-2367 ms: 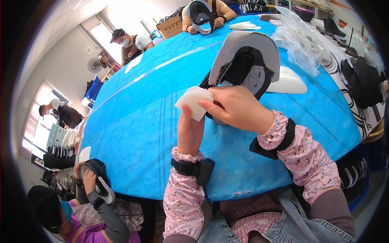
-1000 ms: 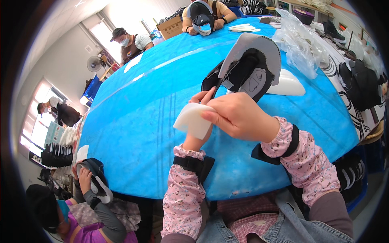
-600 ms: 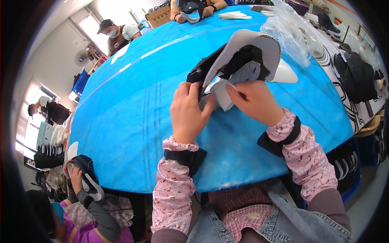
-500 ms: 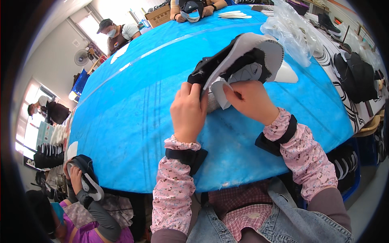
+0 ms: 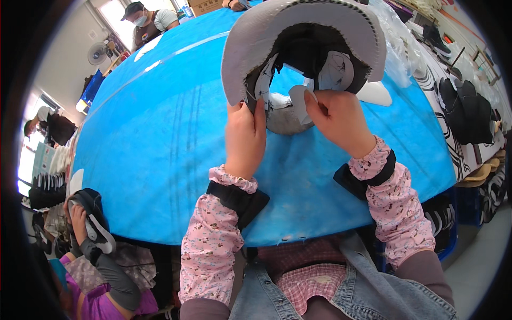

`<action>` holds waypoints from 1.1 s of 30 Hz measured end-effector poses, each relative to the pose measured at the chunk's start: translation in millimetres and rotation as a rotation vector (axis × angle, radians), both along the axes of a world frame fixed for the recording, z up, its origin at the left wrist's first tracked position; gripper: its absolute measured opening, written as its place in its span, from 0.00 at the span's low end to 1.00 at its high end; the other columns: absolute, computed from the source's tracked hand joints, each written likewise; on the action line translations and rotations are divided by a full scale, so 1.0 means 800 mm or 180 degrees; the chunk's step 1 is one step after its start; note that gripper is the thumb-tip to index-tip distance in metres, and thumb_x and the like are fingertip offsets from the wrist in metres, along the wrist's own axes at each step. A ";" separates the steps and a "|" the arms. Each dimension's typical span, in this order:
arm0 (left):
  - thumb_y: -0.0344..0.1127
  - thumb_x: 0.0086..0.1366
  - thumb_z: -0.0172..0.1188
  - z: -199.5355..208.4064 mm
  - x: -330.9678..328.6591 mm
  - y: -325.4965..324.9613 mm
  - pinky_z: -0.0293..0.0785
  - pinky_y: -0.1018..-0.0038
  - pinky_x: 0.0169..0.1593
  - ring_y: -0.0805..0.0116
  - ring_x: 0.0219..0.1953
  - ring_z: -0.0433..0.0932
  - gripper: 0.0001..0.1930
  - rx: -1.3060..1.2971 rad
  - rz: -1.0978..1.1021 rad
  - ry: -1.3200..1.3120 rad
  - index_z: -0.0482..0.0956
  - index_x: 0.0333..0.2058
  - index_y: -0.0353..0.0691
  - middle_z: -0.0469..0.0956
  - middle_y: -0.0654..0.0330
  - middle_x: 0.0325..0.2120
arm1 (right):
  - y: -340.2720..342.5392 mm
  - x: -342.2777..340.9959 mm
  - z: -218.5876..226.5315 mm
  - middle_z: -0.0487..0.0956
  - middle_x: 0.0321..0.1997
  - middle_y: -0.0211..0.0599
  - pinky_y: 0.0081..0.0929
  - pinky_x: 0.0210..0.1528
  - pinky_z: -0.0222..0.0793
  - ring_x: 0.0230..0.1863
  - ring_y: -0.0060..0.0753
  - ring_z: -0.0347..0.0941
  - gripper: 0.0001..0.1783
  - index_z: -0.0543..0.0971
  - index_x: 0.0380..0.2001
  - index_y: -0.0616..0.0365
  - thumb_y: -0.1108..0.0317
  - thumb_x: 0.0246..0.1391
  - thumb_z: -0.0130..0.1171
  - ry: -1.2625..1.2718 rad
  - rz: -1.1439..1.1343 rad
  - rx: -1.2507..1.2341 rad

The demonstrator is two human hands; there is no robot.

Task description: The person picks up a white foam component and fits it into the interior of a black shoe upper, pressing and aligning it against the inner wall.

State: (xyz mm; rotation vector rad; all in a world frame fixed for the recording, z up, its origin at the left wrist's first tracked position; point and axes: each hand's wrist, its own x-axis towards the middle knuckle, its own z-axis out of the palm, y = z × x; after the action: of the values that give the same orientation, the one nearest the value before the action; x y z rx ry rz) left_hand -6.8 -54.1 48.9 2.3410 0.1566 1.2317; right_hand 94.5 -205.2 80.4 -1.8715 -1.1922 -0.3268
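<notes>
A black shoe upper (image 5: 250, 40) is held up over the blue-covered table (image 5: 170, 160). A broad white piece is stitched around its edge, and its hollow black inside faces me. Small white patches with dark markings line the inside, and blue table shows through the gap. My left hand (image 5: 244, 140) is closed on the lower left edge, thumb towards me. With thumb and fingers my right hand (image 5: 341, 121) pinches a thin white rounded piece (image 5: 300, 102) at the opening's lower edge. Whether that piece is joined to the upper cannot be told. A grey rounded part hangs between my hands.
Clear plastic bags (image 5: 392, 42) and a white flat piece (image 5: 376, 93) lie towards the right. Beyond them are dark shoe parts (image 5: 466, 109). At lower left a co-worker's hand (image 5: 78, 221) holds a black-and-white shoe (image 5: 96, 218). Another masked person (image 5: 146, 24) is at the far left edge.
The shoe upper has turned and risen, so its opening now faces me more squarely. Both hands keep their hold. The whole view has shifted a little.
</notes>
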 end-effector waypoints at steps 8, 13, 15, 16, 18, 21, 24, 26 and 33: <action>0.30 0.61 0.47 0.008 -0.004 -0.011 0.67 0.61 0.32 0.44 0.32 0.70 0.08 -0.0034 -0.0028 0.0202 0.70 0.35 0.31 0.67 0.44 0.36 | -0.005 0.007 -0.004 0.68 0.13 0.47 0.36 0.18 0.59 0.16 0.51 0.64 0.19 0.70 0.12 0.63 0.62 0.51 0.50 0.0031 -0.0155 -0.0194; 0.30 0.60 0.48 0.010 -0.007 -0.014 0.67 0.60 0.30 0.45 0.30 0.70 0.07 -0.0140 0.0012 0.0168 0.71 0.32 0.32 0.68 0.44 0.34 | 0.001 0.005 -0.015 0.68 0.14 0.49 0.37 0.19 0.60 0.16 0.51 0.66 0.18 0.71 0.13 0.64 0.62 0.51 0.50 0.0189 0.0065 -0.0307; 0.30 0.60 0.49 0.010 -0.009 -0.012 0.67 0.60 0.28 0.46 0.27 0.70 0.07 -0.0223 0.0056 0.0652 0.71 0.29 0.32 0.68 0.44 0.33 | 0.003 0.004 -0.018 0.68 0.14 0.49 0.37 0.19 0.61 0.17 0.51 0.66 0.18 0.72 0.13 0.64 0.63 0.50 0.50 0.0060 0.0010 -0.0304; 0.30 0.60 0.49 0.010 -0.008 -0.013 0.67 0.60 0.28 0.46 0.27 0.70 0.07 -0.0223 0.0053 0.0652 0.71 0.29 0.32 0.68 0.44 0.33 | 0.003 0.005 -0.019 0.69 0.14 0.49 0.37 0.20 0.61 0.17 0.50 0.67 0.17 0.72 0.14 0.64 0.63 0.50 0.50 -0.0070 -0.0035 -0.0302; 0.31 0.60 0.50 0.011 -0.007 -0.016 0.67 0.61 0.26 0.47 0.25 0.70 0.08 -0.0175 0.0073 0.0486 0.72 0.27 0.32 0.68 0.45 0.32 | 0.004 0.003 -0.019 0.69 0.14 0.49 0.37 0.20 0.62 0.17 0.50 0.67 0.17 0.72 0.13 0.64 0.63 0.50 0.50 -0.0084 -0.0051 -0.0314; 0.31 0.60 0.50 0.010 -0.008 -0.016 0.67 0.61 0.25 0.48 0.23 0.70 0.08 -0.0157 0.0044 0.0435 0.72 0.27 0.32 0.68 0.45 0.32 | 0.007 0.002 -0.021 0.69 0.13 0.48 0.37 0.20 0.63 0.17 0.50 0.68 0.17 0.72 0.13 0.63 0.64 0.50 0.50 -0.0157 -0.0086 -0.0302; 0.31 0.60 0.50 0.011 -0.009 -0.017 0.67 0.61 0.25 0.48 0.23 0.70 0.08 -0.0150 0.0088 0.0452 0.72 0.27 0.32 0.68 0.45 0.31 | 0.008 0.001 -0.022 0.69 0.13 0.48 0.37 0.20 0.63 0.17 0.49 0.68 0.17 0.72 0.12 0.63 0.64 0.49 0.50 -0.0239 -0.0123 -0.0272; 0.31 0.60 0.50 0.011 -0.009 -0.017 0.67 0.61 0.25 0.48 0.23 0.70 0.08 -0.0127 0.0103 0.0468 0.71 0.27 0.32 0.68 0.45 0.31 | 0.008 0.001 -0.023 0.69 0.13 0.47 0.37 0.20 0.63 0.17 0.49 0.68 0.17 0.72 0.12 0.63 0.64 0.49 0.50 -0.0262 -0.0130 -0.0264; 0.31 0.60 0.50 0.011 -0.008 -0.017 0.66 0.61 0.25 0.48 0.24 0.70 0.08 -0.0092 0.0066 0.0430 0.71 0.27 0.32 0.67 0.45 0.31 | 0.010 0.004 -0.027 0.69 0.12 0.46 0.37 0.19 0.63 0.16 0.48 0.67 0.17 0.72 0.11 0.62 0.65 0.49 0.50 -0.0392 -0.0092 -0.0226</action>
State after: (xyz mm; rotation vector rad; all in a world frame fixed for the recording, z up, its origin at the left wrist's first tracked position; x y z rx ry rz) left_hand -12.9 -67.4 57.3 2.4031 0.2425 1.0736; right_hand 97.5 -197.1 58.6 -1.9550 -1.2745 -0.4261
